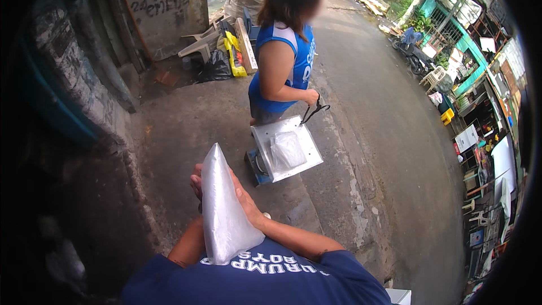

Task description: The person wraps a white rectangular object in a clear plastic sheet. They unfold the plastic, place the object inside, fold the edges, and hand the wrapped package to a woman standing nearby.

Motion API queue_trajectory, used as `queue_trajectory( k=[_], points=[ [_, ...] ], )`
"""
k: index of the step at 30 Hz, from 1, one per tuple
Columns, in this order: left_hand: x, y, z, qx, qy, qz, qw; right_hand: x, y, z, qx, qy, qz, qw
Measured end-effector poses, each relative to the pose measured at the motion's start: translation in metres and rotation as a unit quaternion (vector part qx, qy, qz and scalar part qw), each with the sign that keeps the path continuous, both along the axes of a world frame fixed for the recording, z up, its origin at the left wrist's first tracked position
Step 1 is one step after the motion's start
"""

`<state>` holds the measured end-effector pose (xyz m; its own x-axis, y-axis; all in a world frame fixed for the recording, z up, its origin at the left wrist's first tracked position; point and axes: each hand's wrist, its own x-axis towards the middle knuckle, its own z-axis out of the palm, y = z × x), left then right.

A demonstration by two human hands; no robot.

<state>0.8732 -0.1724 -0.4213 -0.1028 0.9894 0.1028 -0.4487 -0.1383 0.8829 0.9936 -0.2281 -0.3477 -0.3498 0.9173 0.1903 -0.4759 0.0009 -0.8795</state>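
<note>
A tall, wedge-shaped bundle of clear plastic film (pixel 221 209), probably plastic bags, stands upright against my chest. My left hand (pixel 196 182) supports its left side, with only some fingers showing past the plastic. Along the other side lies my right hand (pixel 247 200), its fingers pressed to the film. The two hands grip the bundle between them. Just ahead is a blue weighing scale (pixel 258 168) with a square metal pan (pixel 307 155). Another clear plastic packet (pixel 287 151) rests on that pan.
A person in a blue sleeveless shirt (pixel 285 56) stands behind the scale, holding a black hanger-like object (pixel 314 108). Black and yellow bags (pixel 234 53) and a white plastic chair (pixel 199 45) lie by the wall. Across the road are a motorcycle (pixel 411 53) and stalls.
</note>
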Motion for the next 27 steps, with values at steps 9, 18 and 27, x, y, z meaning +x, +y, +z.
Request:
queue_trajectory(
  k=[9,18,27],
  points=[
    [-0.012,-0.004,0.001,0.069,0.036,0.034,0.996,-0.024,-0.009,0.01,-0.082,0.076,0.045,0.993],
    [-0.019,-0.002,0.025,0.088,0.074,0.192,0.975,-0.017,0.02,0.014,0.162,-0.42,-0.191,0.872],
    [-0.09,0.069,0.024,-0.043,0.396,0.415,0.818,0.038,0.015,0.018,0.055,-0.251,-0.053,0.965]
  ],
)
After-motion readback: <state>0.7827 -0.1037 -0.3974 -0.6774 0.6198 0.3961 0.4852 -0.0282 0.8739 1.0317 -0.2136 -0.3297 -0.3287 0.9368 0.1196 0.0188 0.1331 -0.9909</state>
